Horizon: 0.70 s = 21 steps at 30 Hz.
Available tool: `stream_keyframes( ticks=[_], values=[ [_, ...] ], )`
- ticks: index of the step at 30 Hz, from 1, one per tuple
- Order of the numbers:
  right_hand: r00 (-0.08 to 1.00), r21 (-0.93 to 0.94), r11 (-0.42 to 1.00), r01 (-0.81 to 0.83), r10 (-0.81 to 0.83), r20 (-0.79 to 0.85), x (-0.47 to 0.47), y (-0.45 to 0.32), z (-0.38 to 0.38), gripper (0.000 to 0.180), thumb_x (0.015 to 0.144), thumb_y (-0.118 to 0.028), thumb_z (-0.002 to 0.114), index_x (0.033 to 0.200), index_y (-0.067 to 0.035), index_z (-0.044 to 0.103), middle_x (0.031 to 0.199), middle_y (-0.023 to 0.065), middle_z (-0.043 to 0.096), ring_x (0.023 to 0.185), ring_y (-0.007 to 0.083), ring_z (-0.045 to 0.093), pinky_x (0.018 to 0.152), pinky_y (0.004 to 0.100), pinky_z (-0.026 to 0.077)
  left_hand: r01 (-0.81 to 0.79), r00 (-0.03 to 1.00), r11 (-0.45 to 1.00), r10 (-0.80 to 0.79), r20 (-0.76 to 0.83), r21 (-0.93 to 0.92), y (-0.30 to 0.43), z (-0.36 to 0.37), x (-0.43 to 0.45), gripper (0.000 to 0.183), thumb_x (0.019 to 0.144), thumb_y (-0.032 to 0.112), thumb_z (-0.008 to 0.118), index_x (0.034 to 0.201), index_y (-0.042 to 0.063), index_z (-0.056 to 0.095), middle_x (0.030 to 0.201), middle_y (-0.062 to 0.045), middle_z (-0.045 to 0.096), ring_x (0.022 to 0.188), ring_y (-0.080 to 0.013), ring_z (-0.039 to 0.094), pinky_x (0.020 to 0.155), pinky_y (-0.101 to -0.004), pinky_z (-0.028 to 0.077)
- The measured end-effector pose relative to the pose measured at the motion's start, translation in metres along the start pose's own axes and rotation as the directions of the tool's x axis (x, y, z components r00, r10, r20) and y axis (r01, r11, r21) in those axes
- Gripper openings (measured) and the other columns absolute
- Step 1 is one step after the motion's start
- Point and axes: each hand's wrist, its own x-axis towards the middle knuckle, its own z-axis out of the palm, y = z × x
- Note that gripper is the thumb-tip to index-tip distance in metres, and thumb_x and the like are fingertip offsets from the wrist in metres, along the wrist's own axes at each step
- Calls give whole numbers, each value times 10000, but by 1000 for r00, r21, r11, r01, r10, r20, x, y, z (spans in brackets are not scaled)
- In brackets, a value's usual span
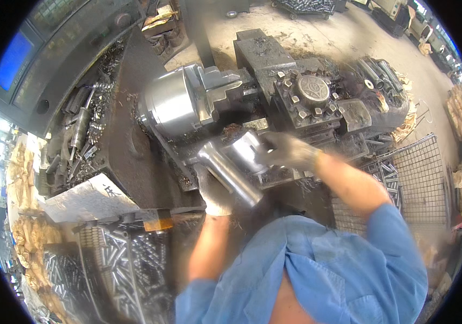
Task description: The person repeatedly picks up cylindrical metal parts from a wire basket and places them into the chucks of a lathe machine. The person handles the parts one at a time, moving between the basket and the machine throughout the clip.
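Note:
My left hand (215, 192), in a pale work glove, is shut around a smooth steel cylinder (231, 174) that slants down to the right in front of the lathe bed. Blurred by motion, my gloved right hand (289, 150) grips the right side of a shorter, wider shiny metal cylinder (247, 152). This wider piece is just behind the slanting one; whether the two touch is unclear. Beyond both hands is the lathe chuck (174, 103) with its stepped jaws (225, 91); no workpiece is visible in them. The square tool post (310, 99) stands right of the chuck.
Metal tubes (380, 75) lie on the lathe's right end. A wire mesh basket (421, 182) at right holds metal parts. Bins of metal pins (130, 259) sit low at left. Tools and chips (81, 125) cover the headstock ledge, beside a metal plate bearing writing (89, 198).

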Motion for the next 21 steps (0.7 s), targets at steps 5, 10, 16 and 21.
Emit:
stream_keyframes(
  ticks=[5,10,16,21],
  values=[
    [994,-314,949,39,-70,-87,13,-88,0,837,818,-390,914,1467,27,589,1266,223,771,1047,298,797,939,408,661,-467,871,507,406,276,724,9,68,26,870,1133,642,472,1709,4,338,1626,-192,512,1485,-312,496,1256,-505,395],
    [917,-815,536,218,-398,-16,41,-135,-120,807,835,-174,855,1540,-20,494,1251,213,756,915,267,811,716,358,708,-527,805,194,426,413,827,38,30,14,705,1095,509,661,1580,15,530,1516,-196,620,1375,-304,632,1177,-497,516],
    [865,-950,-274,152,-428,262,159,-101,-198,413,878,-225,853,1273,-156,756,1028,112,808,888,217,791,724,321,645,12,873,-127,484,51,992,-7,-78,-84,394,1149,323,627,1377,11,704,1289,-125,762,1179,-258,732,1066,-390,582],
    [984,-891,434,134,46,171,219,-56,-186,733,740,-324,882,1374,-28,664,1185,206,800,1033,346,792,850,410,662,242,799,-51,577,-170,969,7,-145,-171,404,1143,326,601,1384,19,708,1320,-121,723,1197,-216,672,1063,-394,544]
  ],
)
